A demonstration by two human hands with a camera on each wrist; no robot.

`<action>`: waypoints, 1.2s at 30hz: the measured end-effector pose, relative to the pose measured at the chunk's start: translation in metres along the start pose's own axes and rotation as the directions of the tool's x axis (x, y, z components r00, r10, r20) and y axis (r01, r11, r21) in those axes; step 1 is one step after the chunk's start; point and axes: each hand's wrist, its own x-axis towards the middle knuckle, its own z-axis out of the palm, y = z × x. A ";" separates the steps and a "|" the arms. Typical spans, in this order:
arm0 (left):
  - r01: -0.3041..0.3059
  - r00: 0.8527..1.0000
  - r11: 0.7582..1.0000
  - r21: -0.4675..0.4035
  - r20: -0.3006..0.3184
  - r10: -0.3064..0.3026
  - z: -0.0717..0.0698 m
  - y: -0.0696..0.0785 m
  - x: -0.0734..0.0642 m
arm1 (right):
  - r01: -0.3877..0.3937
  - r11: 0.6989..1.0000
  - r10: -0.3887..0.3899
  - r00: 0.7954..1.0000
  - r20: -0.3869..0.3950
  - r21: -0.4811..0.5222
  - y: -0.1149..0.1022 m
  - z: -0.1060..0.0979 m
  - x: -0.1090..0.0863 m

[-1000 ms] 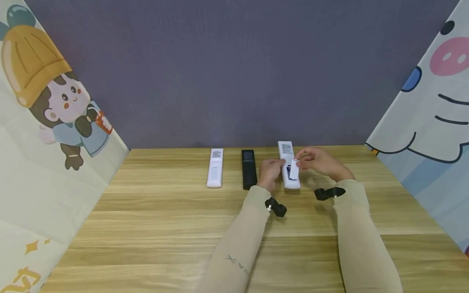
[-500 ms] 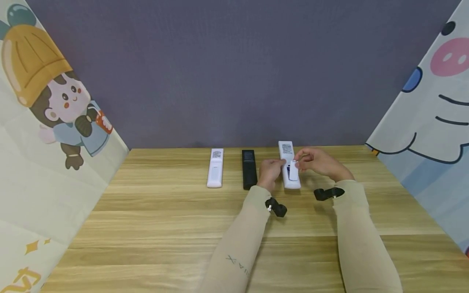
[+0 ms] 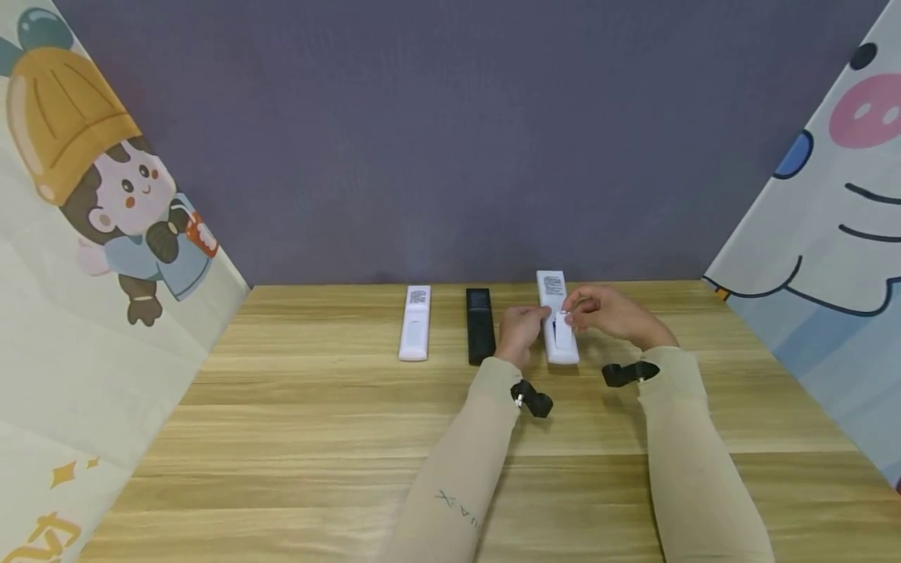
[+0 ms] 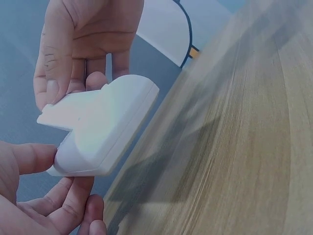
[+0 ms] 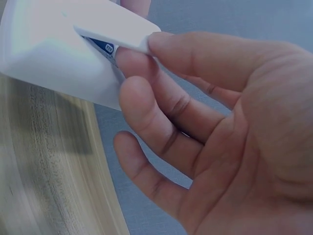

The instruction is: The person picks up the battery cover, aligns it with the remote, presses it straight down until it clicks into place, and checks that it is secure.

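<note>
The rightmost white remote control (image 3: 551,286) lies back side up, its printed label at the far end. My left hand (image 3: 518,332) grips its left edge between thumb and fingers. My right hand (image 3: 611,314) pinches the far end of a small white battery cover (image 3: 563,331) between thumb and index finger. The cover's near end meets the remote, while the pinched end stands tilted up over the compartment. Through the wedge-shaped gap, the right wrist view shows a dark blue battery (image 5: 101,46). In the left wrist view, the cover sticks out from the remote at an angle.
A black remote control (image 3: 480,328) lies just left of my left hand, and another white remote control (image 3: 415,322) farther left. Both are on the wooden table (image 3: 317,438). A dark panel (image 3: 450,141) rises behind the table's far edge, with cartoon-printed sheets at both sides.
The battery cover has moved left and down toward the remote in my right fingers, so less of the dark blue inside shows. My left hand has kept its hold.
</note>
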 end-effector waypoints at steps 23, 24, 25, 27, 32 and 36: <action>-0.005 1.000 1.000 -0.003 0.022 0.005 -0.001 -0.001 0.001 | 0.073 0.997 -0.074 0.997 -0.020 -0.040 0.007 0.006 0.005; -0.004 1.000 1.000 0.000 0.022 0.004 -0.001 -0.001 0.001 | 0.070 0.997 -0.071 0.997 -0.020 -0.042 0.007 0.006 0.005; -0.001 1.000 1.000 0.004 0.023 0.001 -0.001 -0.001 0.001 | 0.068 0.997 -0.069 0.997 -0.020 -0.043 0.007 0.007 0.005; 0.003 1.000 1.000 0.007 0.025 -0.004 0.000 -0.002 0.001 | 0.060 0.997 -0.061 0.998 -0.019 -0.043 0.007 0.007 0.005; 0.006 1.000 1.000 -0.002 0.021 -0.006 0.000 -0.003 0.001 | 0.046 0.997 -0.048 0.999 -0.026 -0.059 0.009 0.009 0.006; -0.002 1.000 1.000 -0.005 0.015 0.002 0.000 -0.002 0.001 | 0.044 0.996 -0.047 0.998 -0.035 -0.075 0.009 0.009 0.007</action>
